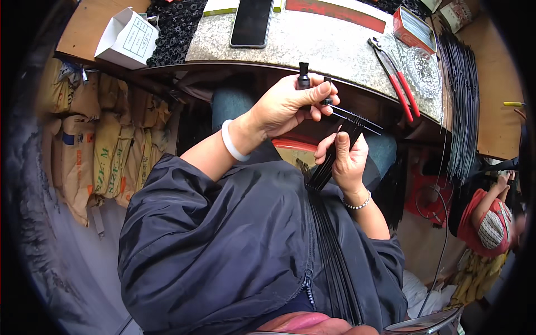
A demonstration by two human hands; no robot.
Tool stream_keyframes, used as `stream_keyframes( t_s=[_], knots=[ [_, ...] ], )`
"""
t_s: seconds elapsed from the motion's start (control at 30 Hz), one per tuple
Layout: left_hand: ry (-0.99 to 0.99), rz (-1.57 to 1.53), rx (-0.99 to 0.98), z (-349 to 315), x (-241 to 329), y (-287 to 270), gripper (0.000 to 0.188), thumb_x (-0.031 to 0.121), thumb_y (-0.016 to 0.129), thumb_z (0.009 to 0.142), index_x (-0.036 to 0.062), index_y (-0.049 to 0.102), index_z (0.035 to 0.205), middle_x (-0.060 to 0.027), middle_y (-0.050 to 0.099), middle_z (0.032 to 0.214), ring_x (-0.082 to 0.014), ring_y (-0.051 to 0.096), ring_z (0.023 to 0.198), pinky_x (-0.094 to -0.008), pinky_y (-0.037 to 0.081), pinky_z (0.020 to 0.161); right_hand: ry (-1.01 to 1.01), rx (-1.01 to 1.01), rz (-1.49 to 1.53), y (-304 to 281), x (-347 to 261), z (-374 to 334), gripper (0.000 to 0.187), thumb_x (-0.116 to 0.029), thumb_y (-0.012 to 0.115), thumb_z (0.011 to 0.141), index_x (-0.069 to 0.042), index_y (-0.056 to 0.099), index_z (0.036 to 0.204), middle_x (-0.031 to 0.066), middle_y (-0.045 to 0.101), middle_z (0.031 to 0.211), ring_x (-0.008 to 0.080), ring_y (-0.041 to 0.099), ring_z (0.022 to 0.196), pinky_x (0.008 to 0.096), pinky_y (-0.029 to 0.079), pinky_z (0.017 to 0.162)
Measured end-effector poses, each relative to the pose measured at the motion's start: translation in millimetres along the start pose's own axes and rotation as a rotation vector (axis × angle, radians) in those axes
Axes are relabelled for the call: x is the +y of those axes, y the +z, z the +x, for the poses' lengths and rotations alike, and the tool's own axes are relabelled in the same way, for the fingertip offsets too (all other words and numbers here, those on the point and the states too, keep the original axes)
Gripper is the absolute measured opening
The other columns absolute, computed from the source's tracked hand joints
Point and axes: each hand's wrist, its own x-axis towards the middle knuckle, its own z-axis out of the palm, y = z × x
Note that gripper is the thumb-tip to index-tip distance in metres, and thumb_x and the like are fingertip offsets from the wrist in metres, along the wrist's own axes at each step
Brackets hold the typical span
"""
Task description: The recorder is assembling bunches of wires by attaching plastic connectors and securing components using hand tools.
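Left hand (pixel 286 103) nearly closed, thumb and fingers pinching black cylindrical pieces (pixel 303 79); two visible, one upright at the knuckles, one at the fingertips; right hand (pixel 349 162) half curled, thumb pressed on one bundle of black strands (pixel 319 177), too many to count; two thin rods (pixel 374 131) run from the left fingertips across the bundle's upper end; whether they are fixed to the fingertip piece, can't tell.

Beyond both hands, one worktable (pixel 329 47), speckled pale top with worn spots; on it, one phone (pixel 251 22) ahead of the left hand, one pair of red-handled pliers (pixel 397 84) ahead and right of the right hand, one open red box (pixel 414 30) past that; one white carton (pixel 131 42) far left, beside a heap of small black parts (pixel 178 33), uncountable; sacks (pixel 78 159) stand well left of the left hand; one other person (pixel 486 223), red top, well right of the right hand.

Bundle's long axis slants; upper end points away from the body and rightward, lower end back toward the dark jacket (pixel 223 240); rods point rightward, slightly bodyward.
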Motion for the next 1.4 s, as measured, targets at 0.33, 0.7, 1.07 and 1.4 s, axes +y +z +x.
stream_keyframes(
  t_s=[0.33, 0.7, 1.07, 1.4],
  knots=[
    [0.011, 0.178, 0.023, 4.0, -2.8, 9.8, 0.036, 0.023, 0.058, 0.092, -0.0021, 0.053, 0.117, -0.0099, 0.063, 0.095, -0.0067, 0.055, 0.066, -0.0168, 0.047, 0.056, 0.014, -0.007, -0.007, 0.9, -0.3, 0.1, 0.037, -0.038, 0.044, 0.096, -0.001, 0.046, 0.090, 0.0105, 0.060, 0.063, 0.0124, 0.056, 0.050, 0.0223, 0.047, 0.049],
    [0.038, 0.060, -0.036, 8.6, -8.8, 5.8, 0.042, 0.021, 0.058, 0.092, -0.0022, 0.048, 0.125, -0.0112, 0.063, 0.097, -0.0058, 0.054, 0.066, -0.0155, 0.046, 0.059, 0.027, 0.000, 0.016, 1.7, -0.6, 1.5, 0.037, -0.036, 0.044, 0.097, 0.000, 0.047, 0.091, 0.0103, 0.061, 0.065, 0.0122, 0.057, 0.051, 0.0219, 0.048, 0.050],
    [0.082, 0.172, 0.007, 6.4, -9.4, 5.9, 0.034, 0.022, 0.061, 0.090, -0.0056, 0.059, 0.110, -0.0095, 0.063, 0.091, -0.0039, 0.052, 0.064, -0.0155, 0.043, 0.053, 0.034, -0.025, 0.027, 2.6, -0.2, 3.5, 0.037, -0.035, 0.043, 0.097, 0.001, 0.048, 0.093, 0.0101, 0.061, 0.065, 0.0123, 0.057, 0.051, 0.0219, 0.048, 0.050],
    [0.158, 0.190, -0.003, 6.9, -10.7, 6.8, 0.044, 0.019, 0.059, 0.091, -0.0016, 0.047, 0.128, -0.0097, 0.065, 0.095, -0.0047, 0.053, 0.064, -0.0157, 0.045, 0.059, 0.050, -0.015, 0.049, 0.4, 2.9, 3.5, 0.036, -0.035, 0.044, 0.097, 0.000, 0.047, 0.095, 0.0108, 0.061, 0.066, 0.0127, 0.057, 0.051, 0.0217, 0.048, 0.050]
  ],
)
